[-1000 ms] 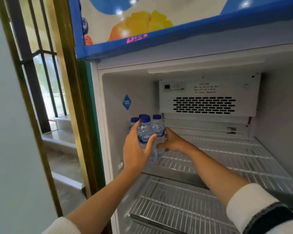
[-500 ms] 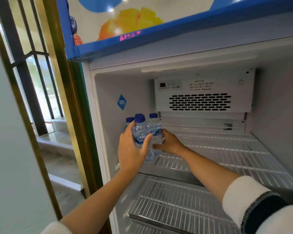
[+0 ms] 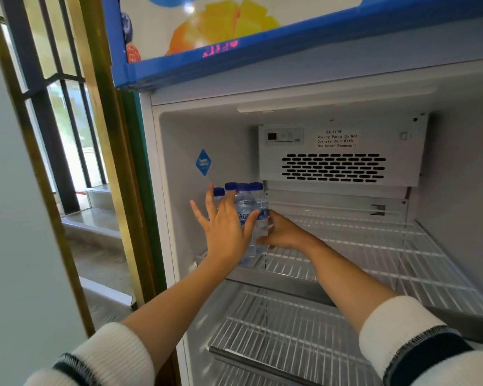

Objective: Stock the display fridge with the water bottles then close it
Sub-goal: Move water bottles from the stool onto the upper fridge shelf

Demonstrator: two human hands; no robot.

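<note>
Four clear plastic water bottles with blue caps [image 3: 244,207] stand clustered at the left rear of the white wire top shelf [image 3: 360,254]. The left hand [image 3: 225,227] is spread open before them; the right hand [image 3: 279,232] seems to pinch the front bottle, though its fingertips are hidden. A careless nudge could topple the cluster.

A plain pale wall [image 3: 14,218] fills the near left. Just beyond it stands a brass-coloured frame [image 3: 106,151] holding tall glass panes [image 3: 67,129] divided by dark bars [image 3: 43,107]. Daylight comes through the glass, with blurred greenery outside. Far behind the panes, pale stone steps [image 3: 92,218] rise above a grey speckled floor [image 3: 101,263].
</note>
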